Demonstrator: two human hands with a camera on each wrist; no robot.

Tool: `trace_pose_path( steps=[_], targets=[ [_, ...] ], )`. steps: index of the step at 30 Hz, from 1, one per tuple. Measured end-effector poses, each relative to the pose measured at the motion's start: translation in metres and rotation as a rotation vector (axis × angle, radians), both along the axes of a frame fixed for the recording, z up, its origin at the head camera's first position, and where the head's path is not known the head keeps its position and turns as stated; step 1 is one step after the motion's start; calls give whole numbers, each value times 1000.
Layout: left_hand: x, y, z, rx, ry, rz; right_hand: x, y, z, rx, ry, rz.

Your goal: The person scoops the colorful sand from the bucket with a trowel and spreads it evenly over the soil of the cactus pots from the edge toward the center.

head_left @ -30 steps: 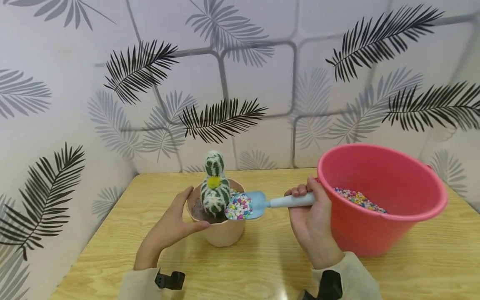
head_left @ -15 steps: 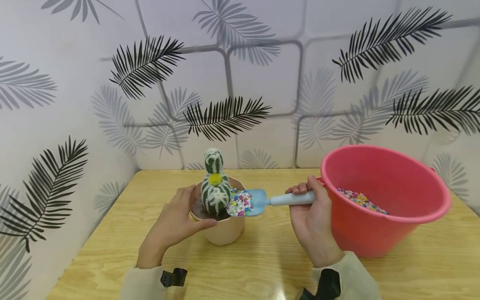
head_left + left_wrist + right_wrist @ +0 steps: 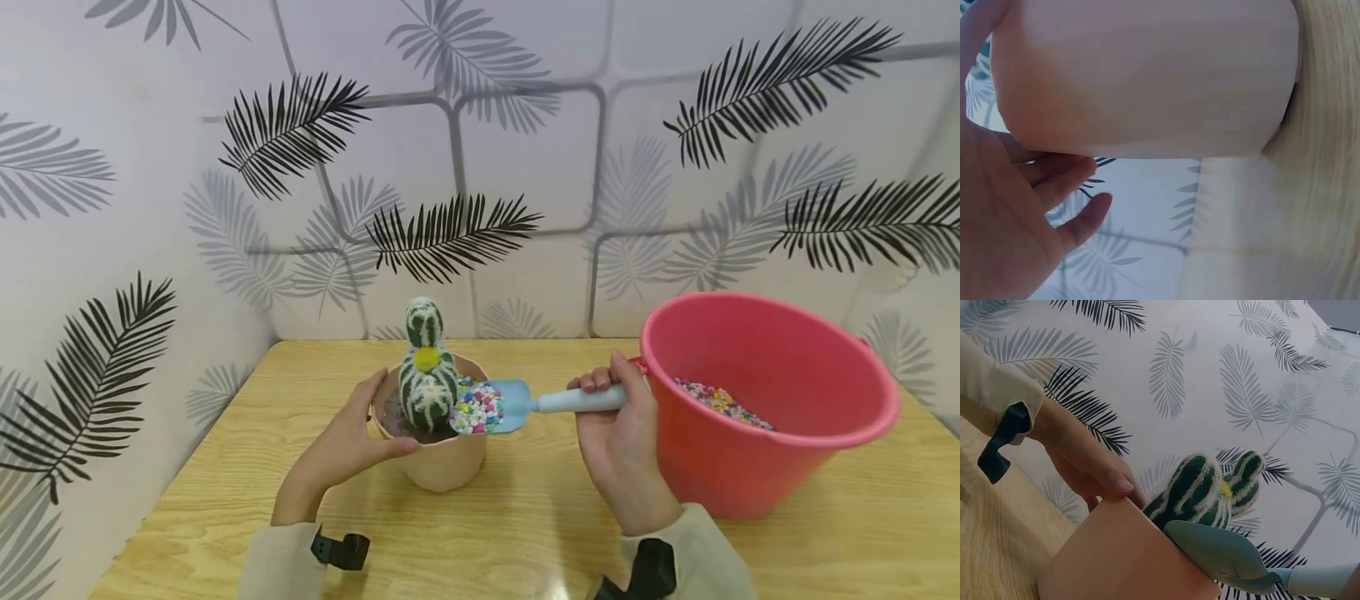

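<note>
A beige flower pot stands on the table, holding a green-and-white striped toy cactus with a yellow tuft. My left hand grips the pot's left rim, thumb along the near side; the left wrist view shows its fingers against the pot wall. With my right hand I hold the white handle of a light blue scoop. Its blade lies over the pot's right rim beside the cactus, loaded with colourful pebbles. Some pebbles show inside the pot behind the blade; greyish filling is at the left.
A large red bucket stands close to the right of my right hand, with more colourful pebbles at its bottom. The wooden table meets a leaf-patterned wall behind the pot and another on the left.
The head view has shifted slightly. My left thumb moved a little inward on the pot rim, then back. The scoop stays at the rim, still loaded with pebbles.
</note>
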State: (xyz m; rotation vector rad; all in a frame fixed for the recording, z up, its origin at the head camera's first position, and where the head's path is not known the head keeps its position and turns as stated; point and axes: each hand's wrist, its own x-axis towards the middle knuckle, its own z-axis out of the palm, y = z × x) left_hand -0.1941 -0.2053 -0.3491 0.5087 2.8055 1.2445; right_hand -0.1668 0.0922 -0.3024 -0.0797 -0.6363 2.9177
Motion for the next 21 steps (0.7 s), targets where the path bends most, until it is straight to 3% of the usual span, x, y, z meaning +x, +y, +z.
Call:
trace_pose_path(
  steps=[5,11,17,21],
  targets=[
    [5,5,8,-84,12,24,-1,-3,4,39,-1,-19],
    [13,11,19,-253,28,78,-5,-9,13,171,52,-38],
    [14,9,21,-192,-36,41,-8,-12,19,203,29,-43],
    [15,7,22,-186,-36,39,-9,-13,24,242,46,-26]
  ],
)
